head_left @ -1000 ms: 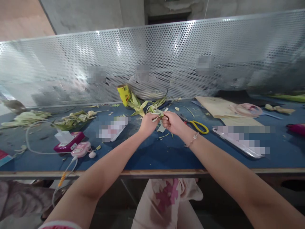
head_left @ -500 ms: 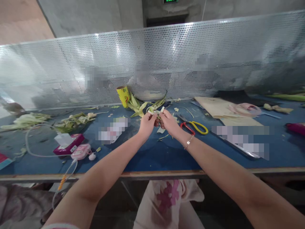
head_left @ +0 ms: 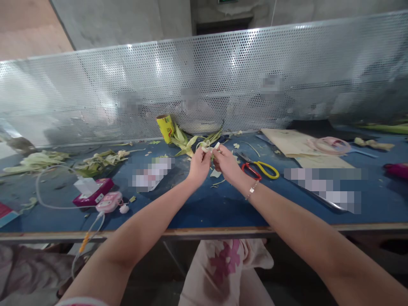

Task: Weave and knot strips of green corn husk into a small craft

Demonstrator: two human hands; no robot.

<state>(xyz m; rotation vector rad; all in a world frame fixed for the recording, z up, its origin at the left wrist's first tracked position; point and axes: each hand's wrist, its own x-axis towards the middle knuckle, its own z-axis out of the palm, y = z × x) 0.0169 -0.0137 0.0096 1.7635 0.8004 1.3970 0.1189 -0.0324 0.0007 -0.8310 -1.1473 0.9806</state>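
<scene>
- Both hands are up over the middle of the bench: the left hand (head_left: 198, 165) and the right hand (head_left: 225, 163) sit close together, knuckles nearly touching.
- Each hand is pinched shut on the same pale leaf strip (head_left: 211, 149), held just above the blue table top (head_left: 204, 208); its ends poke out above the fingertips.
- On writing: the yellow tube (head_left: 165, 126) at the back has dark print on it, too small to read.
- A green sign (head_left: 227, 1) above the dark doorway is cut off by the top edge, so it is unreadable.
- The pink box (head_left: 92, 190) on the left has a white tissue sticking up; any label on it can't be made out.
- Just behind the hands lies a heap of green leaves (head_left: 188, 142); leaf scraps are scattered across the blue top.
- The scissors (head_left: 259, 168), with one red and one yellow handle, lie just to the right of the right hand.
- Further right are cardboard sheets (head_left: 296, 144) with a pink coil (head_left: 328, 145) on them.
- A thin bracelet (head_left: 251, 190) is on the right wrist.
- A perforated metal screen (head_left: 204, 80) runs the length of the bench, with other people sitting behind it and bare concrete wall above.
</scene>
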